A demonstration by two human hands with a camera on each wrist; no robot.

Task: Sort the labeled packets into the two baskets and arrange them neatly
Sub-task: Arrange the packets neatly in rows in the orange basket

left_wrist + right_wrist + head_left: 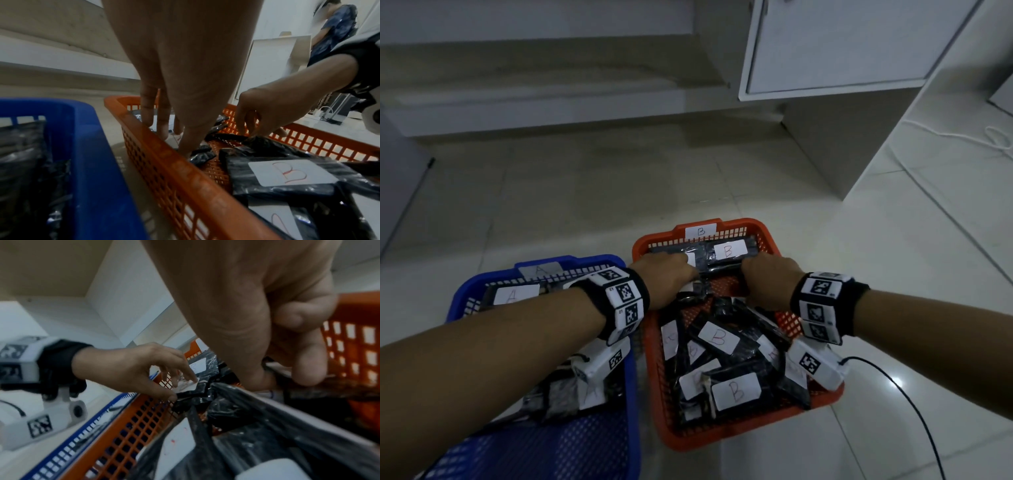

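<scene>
The orange basket tagged B sits on the right and the blue basket tagged A on the left. Both hands reach into the orange basket's far end. My left hand pinches the near edge of a black packet with a white label, thumb under and fingers on top. Beside it, my right hand curls its fingers round the edge of the neighbouring B packet. Several more B packets lie jumbled in the near half. Black A packets lie in the blue basket, partly hidden by my left forearm.
Both baskets stand side by side on a pale tiled floor. A white cabinet hangs behind at the right. A black cable runs from my right wrist. Another person stands far off at the right.
</scene>
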